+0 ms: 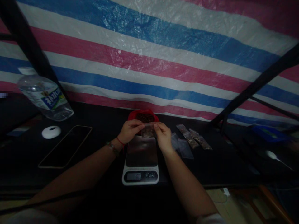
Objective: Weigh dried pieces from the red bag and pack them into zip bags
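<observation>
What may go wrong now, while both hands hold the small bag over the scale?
1. The small bag is pinched at its top edge by the left hand and the right hand. If it slips or is not sealed, its contents might spill onto the scale.
2. The red container of dark bits sits just behind the hands, so a quick reach might tip it.

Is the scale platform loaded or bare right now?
Bare. The scale platform shows only its dark shiny surface; the left hand and right hand pinch the small clear bag at its far edge.
</observation>
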A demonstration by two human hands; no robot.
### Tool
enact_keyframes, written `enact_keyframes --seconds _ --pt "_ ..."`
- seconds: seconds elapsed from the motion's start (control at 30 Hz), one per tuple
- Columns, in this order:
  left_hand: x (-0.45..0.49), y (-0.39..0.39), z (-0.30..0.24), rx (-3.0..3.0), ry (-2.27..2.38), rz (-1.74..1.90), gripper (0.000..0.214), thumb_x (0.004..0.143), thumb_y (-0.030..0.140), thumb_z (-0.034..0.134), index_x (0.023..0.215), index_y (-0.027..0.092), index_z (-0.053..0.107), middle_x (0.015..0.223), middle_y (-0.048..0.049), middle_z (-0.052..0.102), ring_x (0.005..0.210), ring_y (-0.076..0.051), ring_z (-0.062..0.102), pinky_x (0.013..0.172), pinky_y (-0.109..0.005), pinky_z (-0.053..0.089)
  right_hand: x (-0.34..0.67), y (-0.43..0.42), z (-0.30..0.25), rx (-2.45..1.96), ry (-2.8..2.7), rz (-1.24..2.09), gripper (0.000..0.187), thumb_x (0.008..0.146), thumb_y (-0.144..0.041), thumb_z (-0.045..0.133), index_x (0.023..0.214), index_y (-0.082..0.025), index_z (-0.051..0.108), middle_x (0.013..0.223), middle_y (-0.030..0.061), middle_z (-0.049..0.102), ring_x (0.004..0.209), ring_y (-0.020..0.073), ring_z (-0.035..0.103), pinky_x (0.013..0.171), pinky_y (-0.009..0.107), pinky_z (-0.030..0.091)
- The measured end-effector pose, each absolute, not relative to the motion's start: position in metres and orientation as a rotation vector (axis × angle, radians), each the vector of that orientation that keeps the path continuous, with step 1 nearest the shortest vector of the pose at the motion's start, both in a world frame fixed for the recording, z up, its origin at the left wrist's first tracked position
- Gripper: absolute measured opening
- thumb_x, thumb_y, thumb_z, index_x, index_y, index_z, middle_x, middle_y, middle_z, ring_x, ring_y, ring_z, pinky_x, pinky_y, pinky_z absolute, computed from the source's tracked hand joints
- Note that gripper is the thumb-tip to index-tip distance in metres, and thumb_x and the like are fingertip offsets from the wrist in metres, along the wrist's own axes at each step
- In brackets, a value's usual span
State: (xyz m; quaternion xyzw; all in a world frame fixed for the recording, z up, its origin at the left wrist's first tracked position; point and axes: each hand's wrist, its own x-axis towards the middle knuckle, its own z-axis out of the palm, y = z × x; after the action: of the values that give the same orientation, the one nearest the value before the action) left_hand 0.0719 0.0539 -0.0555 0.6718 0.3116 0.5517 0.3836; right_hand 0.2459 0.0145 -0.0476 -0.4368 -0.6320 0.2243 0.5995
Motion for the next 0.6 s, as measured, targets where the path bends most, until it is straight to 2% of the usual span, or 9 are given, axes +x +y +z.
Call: enact_keyframes --seconds 0.1,0.2,0.27,0.37,0.43,0.47,0.5,0.6 --pt "0.071 0.055 -0.057 1.694 0.842 1.424 0.024 0.074 0.039 0.068 0.075 0.015 0.072 0.079 -0.0061 0.072 0.073 -0.017 0.066 0.071 -0.028 0.054 0.245 0.016 -0.051 -1.024 -1.487 0.578 0.022 0.085 -0.035 0.056 0.094 -0.021 0.072 0.096 0.0048 0.071 0.088 0.0186 0.064 0.081 0.032 0.049" --pt "0.069 0.060 -0.062 1.683 0.884 1.438 0.028 0.075 0.041 0.067 0.082 0.015 0.073 0.085 -0.0076 0.073 0.078 -0.019 0.067 0.074 -0.030 0.055 0.247 0.019 -0.052 -1.089 -1.540 0.603 0.018 0.078 -0.034 0.064 0.084 -0.019 0.072 0.083 0.0037 0.071 0.077 0.0180 0.064 0.073 0.030 0.049" --pt "0.068 0.065 -0.066 1.665 0.884 1.435 0.036 0.076 0.043 0.066 0.096 0.014 0.072 0.090 -0.0093 0.073 0.081 -0.020 0.068 0.077 -0.031 0.055 0.252 0.023 -0.049 -1.127 -1.476 0.592 0.019 0.078 -0.035 0.063 0.079 -0.018 0.071 0.077 0.0030 0.070 0.073 0.0171 0.063 0.071 0.029 0.048" --pt "0.065 0.074 -0.075 1.622 0.861 1.444 0.058 0.083 0.043 0.059 0.131 0.011 0.050 0.086 -0.0094 0.073 0.079 -0.018 0.069 0.077 -0.031 0.054 0.273 0.029 -0.042 -1.119 -1.219 0.536 0.023 0.075 -0.037 0.063 0.083 -0.016 0.069 0.081 0.0027 0.070 0.075 0.0163 0.063 0.073 0.029 0.048" --pt "0.062 0.079 -0.081 1.644 0.893 1.448 0.069 0.085 0.040 0.056 0.143 0.011 0.032 0.083 -0.0076 0.073 0.079 -0.018 0.069 0.079 -0.031 0.054 0.296 0.035 -0.036 -1.115 -1.047 0.512 0.028 0.072 -0.038 0.066 0.088 -0.016 0.066 0.079 0.0018 0.069 0.070 0.0152 0.062 0.069 0.028 0.049" --pt "0.060 0.081 -0.083 1.675 0.927 1.444 0.070 0.086 0.039 0.055 0.144 0.011 0.028 0.083 -0.0069 0.073 0.079 -0.017 0.070 0.080 -0.031 0.054 0.311 0.038 -0.035 -1.131 -1.002 0.505 0.031 0.070 -0.039 0.066 0.091 -0.015 0.065 0.077 0.0014 0.068 0.067 0.0147 0.061 0.066 0.028 0.049" --pt "0.059 0.083 -0.084 1.717 0.966 1.435 0.068 0.086 0.038 0.054 0.144 0.012 0.030 0.084 -0.0066 0.073 0.080 -0.017 0.069 0.081 -0.031 0.054 0.327 0.042 -0.034 -1.165 -0.992 0.504 0.036 0.070 -0.040 0.066 0.095 -0.015 0.064 0.076 0.0013 0.068 0.065 0.0147 0.061 0.064 0.027 0.049" --pt "0.056 0.086 -0.087 1.851 1.070 1.381 0.045 0.087 0.035 0.050 0.126 0.013 0.054 0.088 -0.0068 0.073 0.082 -0.018 0.069 0.080 -0.031 0.054 0.379 0.050 -0.042 -1.342 -0.963 0.399 0.050 0.070 -0.044 0.063 0.110 -0.013 0.059 0.076 0.0035 0.068 0.061 0.0168 0.062 0.058 0.029 0.050"
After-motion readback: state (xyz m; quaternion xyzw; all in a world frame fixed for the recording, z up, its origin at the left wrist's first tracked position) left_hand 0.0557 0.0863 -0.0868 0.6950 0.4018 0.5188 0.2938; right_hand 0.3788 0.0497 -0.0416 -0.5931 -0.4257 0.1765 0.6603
